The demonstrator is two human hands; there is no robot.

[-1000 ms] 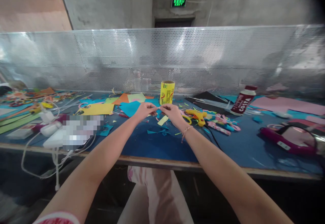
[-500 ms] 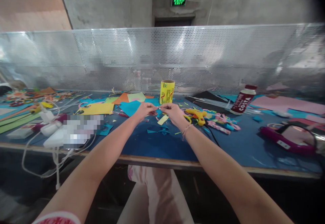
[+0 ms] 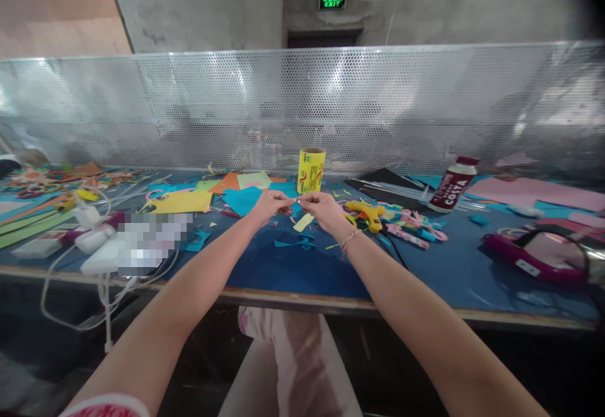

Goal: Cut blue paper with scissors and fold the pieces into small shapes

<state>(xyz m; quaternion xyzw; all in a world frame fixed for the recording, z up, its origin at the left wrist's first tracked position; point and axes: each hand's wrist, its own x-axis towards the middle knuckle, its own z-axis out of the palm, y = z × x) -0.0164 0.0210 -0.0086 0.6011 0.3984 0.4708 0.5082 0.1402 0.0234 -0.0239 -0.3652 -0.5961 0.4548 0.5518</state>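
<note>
Fingertips of my left hand (image 3: 274, 206) and my right hand (image 3: 322, 209) meet in a pinch above the blue table (image 3: 302, 275). Something tiny and pale shows between them, too small to name. Just behind the hands stands a yellow printed cardboard tube (image 3: 311, 170). A pale yellow paper strip (image 3: 303, 222) lies under the right fingers. Nearer to me rest curled blue paper scraps (image 3: 297, 242). Close to my right wrist lies a yellow glue gun (image 3: 367, 213). A blue paper sheet (image 3: 243, 201) lies left of my left hand.
A Costa bottle (image 3: 454, 185) and a purple-framed object (image 3: 532, 258) stand to the right. White chargers and cables (image 3: 97, 237) cover the left front. Yellow paper (image 3: 178, 202) and other coloured sheets lie behind. A perforated metal screen (image 3: 212, 108) borders the table's far side.
Both hands hold almost the same place and pinch. My right wrist has shifted very slightly; the things on the table have stayed put.
</note>
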